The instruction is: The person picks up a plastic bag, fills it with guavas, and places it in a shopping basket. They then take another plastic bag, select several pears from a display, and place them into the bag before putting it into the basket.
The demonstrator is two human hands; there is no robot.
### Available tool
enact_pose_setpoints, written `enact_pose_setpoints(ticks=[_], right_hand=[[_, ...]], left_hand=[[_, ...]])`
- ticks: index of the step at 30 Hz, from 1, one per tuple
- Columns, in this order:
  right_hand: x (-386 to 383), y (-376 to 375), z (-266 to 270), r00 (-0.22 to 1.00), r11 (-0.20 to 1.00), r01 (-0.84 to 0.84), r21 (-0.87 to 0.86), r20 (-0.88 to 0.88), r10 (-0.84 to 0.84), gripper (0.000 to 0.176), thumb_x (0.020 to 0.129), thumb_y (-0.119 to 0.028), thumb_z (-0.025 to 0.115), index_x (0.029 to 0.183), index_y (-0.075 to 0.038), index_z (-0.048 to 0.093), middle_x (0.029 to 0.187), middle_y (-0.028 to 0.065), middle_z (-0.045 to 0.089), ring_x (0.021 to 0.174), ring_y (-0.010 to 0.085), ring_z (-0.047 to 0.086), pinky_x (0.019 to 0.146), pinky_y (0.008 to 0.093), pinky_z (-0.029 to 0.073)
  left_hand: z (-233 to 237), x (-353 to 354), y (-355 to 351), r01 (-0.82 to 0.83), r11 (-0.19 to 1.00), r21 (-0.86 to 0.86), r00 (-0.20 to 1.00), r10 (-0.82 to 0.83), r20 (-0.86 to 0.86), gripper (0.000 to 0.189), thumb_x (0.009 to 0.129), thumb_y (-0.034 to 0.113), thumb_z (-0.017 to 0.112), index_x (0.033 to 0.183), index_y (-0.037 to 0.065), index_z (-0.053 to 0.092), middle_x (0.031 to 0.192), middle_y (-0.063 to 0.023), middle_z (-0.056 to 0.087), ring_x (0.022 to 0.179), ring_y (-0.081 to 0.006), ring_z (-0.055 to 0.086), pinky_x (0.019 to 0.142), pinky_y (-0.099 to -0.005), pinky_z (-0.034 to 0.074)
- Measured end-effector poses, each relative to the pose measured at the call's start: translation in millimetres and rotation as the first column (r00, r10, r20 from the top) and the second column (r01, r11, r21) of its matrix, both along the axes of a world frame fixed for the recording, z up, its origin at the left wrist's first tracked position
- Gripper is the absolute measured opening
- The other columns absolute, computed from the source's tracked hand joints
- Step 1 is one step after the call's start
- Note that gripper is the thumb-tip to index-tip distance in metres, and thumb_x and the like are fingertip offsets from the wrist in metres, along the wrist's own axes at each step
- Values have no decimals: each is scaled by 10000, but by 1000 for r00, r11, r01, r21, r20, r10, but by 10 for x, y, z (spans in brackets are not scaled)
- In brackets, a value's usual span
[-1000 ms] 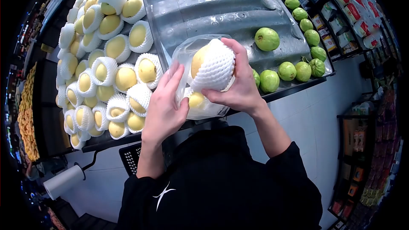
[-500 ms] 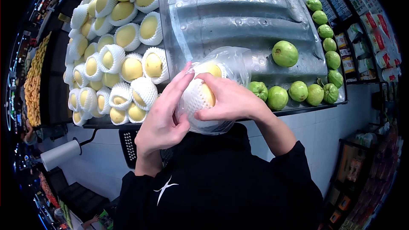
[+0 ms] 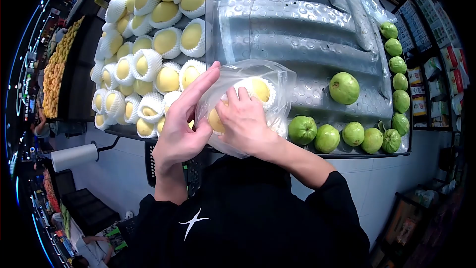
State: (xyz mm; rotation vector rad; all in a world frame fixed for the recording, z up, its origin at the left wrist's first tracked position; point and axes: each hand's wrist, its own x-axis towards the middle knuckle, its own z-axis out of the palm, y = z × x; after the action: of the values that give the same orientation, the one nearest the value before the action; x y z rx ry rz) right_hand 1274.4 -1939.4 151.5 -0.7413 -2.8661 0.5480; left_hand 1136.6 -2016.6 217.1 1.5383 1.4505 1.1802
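A clear plastic bag (image 3: pixel 282 82) with yellow fruits in white foam nets lies at the front edge of the display. My right hand (image 3: pixel 246 123) reaches into the bag's opening, its fingers spread over the fruits. One bagged fruit (image 3: pixel 261 89) shows just above those fingertips; another peeks out at their left. Along the bag's left side stands my left hand (image 3: pixel 186 119), fingers stretched out and thumb apart, its palm towards the bag. Whether the right hand grips a fruit is hidden by its back.
Foam-netted yellow fruits (image 3: pixel 166 42) are piled on the left. Green guavas (image 3: pixel 327 139) line the front and right edges of the grey ridged tray (image 3: pixel 297 30), with one guava (image 3: pixel 344 88) further in. A bag roll (image 3: pixel 74 157) hangs at lower left. A person (image 3: pixel 99 240) is at bottom left.
My right hand has moved left and down, from holding one netted fruit to lying over the fruits with fingers spread. The bag looks wider open. The view has shifted, moving the display rightwards.
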Motion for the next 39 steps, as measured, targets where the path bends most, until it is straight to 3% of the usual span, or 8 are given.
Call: enact_pose_setpoints(ticks=[5, 8, 17, 21, 25, 29, 36, 39], right_hand=[[-6, 31, -86, 989, 998, 62, 8, -138, -60, 584, 649, -301, 814, 1109, -7, 606, 1099, 152, 561, 1020, 298, 558, 821, 390, 510], [-2, 23, -112, 978, 996, 89, 17, -194, -84, 589, 654, -286, 814, 1117, 6, 597, 1087, 157, 559, 1017, 305, 557, 831, 393, 510], [375, 138, 196, 955, 980, 44, -192, -281, -98, 658, 755, -317, 813, 1285, -24, 557, 1330, 177, 539, 1228, 369, 525, 967, 448, 482], [664, 63, 358, 958, 957, 286, -51, -3, -286, 613, 799, -303, 775, 1306, -42, 552, 1212, 134, 623, 1116, 340, 604, 898, 435, 510], [671, -92, 315, 798, 896, 437, -84, -422, -429, 419, 801, -157, 777, 1168, -13, 635, 1034, 118, 694, 897, 260, 676, 771, 351, 535], [478, -693, 178, 436, 871, 297, -391, -756, -488, 175, 802, -9, 735, 966, 35, 690, 799, 117, 702, 678, 174, 664, 631, 259, 507], [-49, -1148, 773, 401, 982, -117, -150, -911, -92, 302, 926, -306, 711, 836, -17, 716, 655, 51, 671, 493, 138, 588, 448, 263, 432], [-282, -1364, 1293, 418, 982, -171, -77, -908, 1, 437, 991, -416, 601, 720, -79, 665, 583, -25, 625, 436, 71, 527, 439, 218, 339]], left_hand=[[20, -80, 24, -25, 999, -27, 993, 22, -115, 709, 715, -139, 439, 1396, 23, 552, 1548, -162, 399, 897, -33, 581, 691, -165, 443], [-64, -112, -33, -53, 999, -14, 996, 51, -77, 618, 764, -127, 478, 1343, 46, 611, 1527, -140, 429, 690, 21, 449, 566, -162, 373], [-304, -310, -82, -51, 998, 36, 987, 45, 153, 642, 806, -97, 535, 1437, 15, 495, 1531, -109, 417, 686, 16, 456, 581, -159, 387], [-316, -493, -119, -37, 998, 52, 979, 26, 202, 638, 819, -70, 592, 1441, 35, 494, 1527, -110, 415, 671, 12, 442, 575, -155, 385], [-254, -785, -231, -12, 1000, 18, 986, 9, 164, 565, 821, 43, 731, 1362, 54, 565, 1427, -113, 506, 682, -9, 494, 562, -161, 408], [-330, -1371, -303, -322, 913, 251, 852, 395, -344, 555, 732, 82, 786, 1255, 85, 602, 1229, -98, 603, 1007, -222, 618, 773, -325, 540], [-781, -2531, -113, -229, 910, 345, 379, 410, -830, 675, 693, 122, 803, 1320, 146, 554, 1364, -94, 514, 1324, -318, 437, 1112, -518, 338], [-976, -2580, -39, -254, 922, 293, 429, 379, -820, 750, 688, 119, 799, 1375, 161, 501, 1414, -82, 476, 1334, -323, 427, 1137, -557, 306]])
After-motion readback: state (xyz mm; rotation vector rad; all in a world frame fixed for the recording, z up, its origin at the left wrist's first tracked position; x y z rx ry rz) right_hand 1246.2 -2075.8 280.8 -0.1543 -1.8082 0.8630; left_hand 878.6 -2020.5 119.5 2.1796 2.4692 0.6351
